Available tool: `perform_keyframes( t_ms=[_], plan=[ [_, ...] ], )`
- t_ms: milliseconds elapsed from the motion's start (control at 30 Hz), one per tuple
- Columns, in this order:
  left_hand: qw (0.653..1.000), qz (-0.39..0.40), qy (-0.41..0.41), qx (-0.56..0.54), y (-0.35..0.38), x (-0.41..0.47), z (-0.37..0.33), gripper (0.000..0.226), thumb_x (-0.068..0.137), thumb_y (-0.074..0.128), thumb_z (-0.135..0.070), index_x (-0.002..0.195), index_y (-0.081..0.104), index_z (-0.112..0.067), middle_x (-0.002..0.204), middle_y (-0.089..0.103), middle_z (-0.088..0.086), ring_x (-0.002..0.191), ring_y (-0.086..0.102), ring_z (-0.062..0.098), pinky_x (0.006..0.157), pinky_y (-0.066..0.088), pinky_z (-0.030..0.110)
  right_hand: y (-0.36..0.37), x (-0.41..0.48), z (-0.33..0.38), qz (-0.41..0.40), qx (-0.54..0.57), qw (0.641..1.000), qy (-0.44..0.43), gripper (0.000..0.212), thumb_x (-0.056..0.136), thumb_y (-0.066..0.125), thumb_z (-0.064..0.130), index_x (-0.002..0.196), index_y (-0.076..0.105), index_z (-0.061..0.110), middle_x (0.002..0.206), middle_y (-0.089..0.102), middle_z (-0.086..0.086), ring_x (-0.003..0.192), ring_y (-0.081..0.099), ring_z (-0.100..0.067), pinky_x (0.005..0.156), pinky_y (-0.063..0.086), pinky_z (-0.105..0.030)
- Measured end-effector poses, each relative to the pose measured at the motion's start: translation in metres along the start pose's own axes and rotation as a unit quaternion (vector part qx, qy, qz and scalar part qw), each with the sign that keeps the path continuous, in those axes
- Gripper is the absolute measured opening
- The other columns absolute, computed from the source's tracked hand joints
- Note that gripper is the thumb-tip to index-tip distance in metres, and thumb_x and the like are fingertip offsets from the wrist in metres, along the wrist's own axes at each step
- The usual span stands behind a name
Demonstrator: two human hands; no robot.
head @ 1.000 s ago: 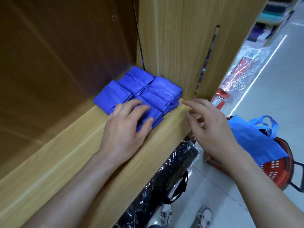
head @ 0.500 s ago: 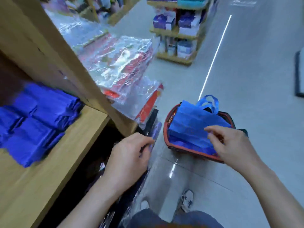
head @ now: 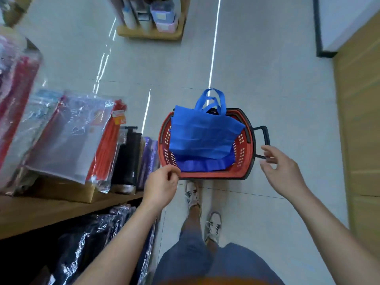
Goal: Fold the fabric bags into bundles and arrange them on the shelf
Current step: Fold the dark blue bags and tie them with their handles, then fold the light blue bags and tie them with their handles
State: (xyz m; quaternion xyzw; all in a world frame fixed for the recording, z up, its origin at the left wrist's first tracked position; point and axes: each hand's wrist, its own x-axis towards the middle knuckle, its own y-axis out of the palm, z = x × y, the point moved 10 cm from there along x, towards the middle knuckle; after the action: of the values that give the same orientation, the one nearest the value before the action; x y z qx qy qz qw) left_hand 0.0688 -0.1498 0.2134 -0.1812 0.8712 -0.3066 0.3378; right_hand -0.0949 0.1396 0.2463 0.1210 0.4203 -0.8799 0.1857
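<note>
Change since half a second ago: the right hand [head: 281, 171] has left the blue fabric bag [head: 205, 136] and now hangs just beside the basket [head: 207, 178], at its black pull handle [head: 267, 138]. Its fingers are spread and relaxed, holding nothing; whether the fingertips touch the handle cannot be told. The left hand [head: 162, 186] has come off the shelf [head: 41, 210] edge to the basket's near left corner, with its fingers loosely curled and nothing seen in them. The view has swung down over the basket, and the folded bundles are out of sight.

Orientation: the bag lies flat across the top of the basket. Its carry loops [head: 213, 97] point to the basket's far side and its bottom edge to the near side, so its mouth-to-bottom axis runs straight away from the person.

Condition: bright blue, unfolded, crossed by several parallel crease lines. Darker blue fabric [head: 205, 166] shows beneath it at the basket's near end.
</note>
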Motion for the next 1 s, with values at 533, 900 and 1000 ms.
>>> perform_keyframes(
  t_ms=[533, 900, 1000],
  plan=[
    [0.986, 0.051, 0.047, 0.151, 0.168, 0.274, 0.034, 0.044, 0.081, 0.063, -0.010, 0.124, 0.062, -0.014, 0.128, 0.058, 0.007, 0.119, 0.051, 0.031, 0.104, 0.037, 0.036, 0.180, 0.310, -0.103, 0.091, -0.182, 0.977, -0.063, 0.072, 0.088, 0.059, 0.023, 0.151, 0.027, 0.010, 0.153, 0.033, -0.014, 0.143, 0.025, -0.033, 0.118, 0.020, -0.042],
    [0.887, -0.017, 0.287, 0.362, 0.255, 0.349, -0.064, 0.087, 0.071, 0.075, -0.022, 0.147, 0.033, -0.029, 0.145, 0.045, 0.002, 0.130, 0.041, 0.026, 0.102, 0.031, 0.058, 0.220, 0.350, -0.073, 0.017, -0.151, 0.952, -0.267, 0.023, 0.089, 0.050, 0.017, 0.094, 0.071, 0.012, 0.084, 0.064, -0.011, 0.081, 0.060, -0.037, 0.066, 0.051, -0.048],
    [0.870, -0.025, 0.290, 0.399, 0.243, 0.362, -0.056, 0.048, 0.072, 0.069, -0.015, 0.115, 0.060, -0.033, 0.090, 0.064, -0.002, 0.092, 0.060, 0.025, 0.096, 0.034, 0.054, 0.227, 0.318, -0.064, 0.075, -0.072, 0.950, -0.296, 0.015, 0.091, 0.058, 0.022, 0.094, 0.071, 0.015, 0.083, 0.065, -0.001, 0.076, 0.063, -0.022, 0.065, 0.052, -0.039]
  ],
)
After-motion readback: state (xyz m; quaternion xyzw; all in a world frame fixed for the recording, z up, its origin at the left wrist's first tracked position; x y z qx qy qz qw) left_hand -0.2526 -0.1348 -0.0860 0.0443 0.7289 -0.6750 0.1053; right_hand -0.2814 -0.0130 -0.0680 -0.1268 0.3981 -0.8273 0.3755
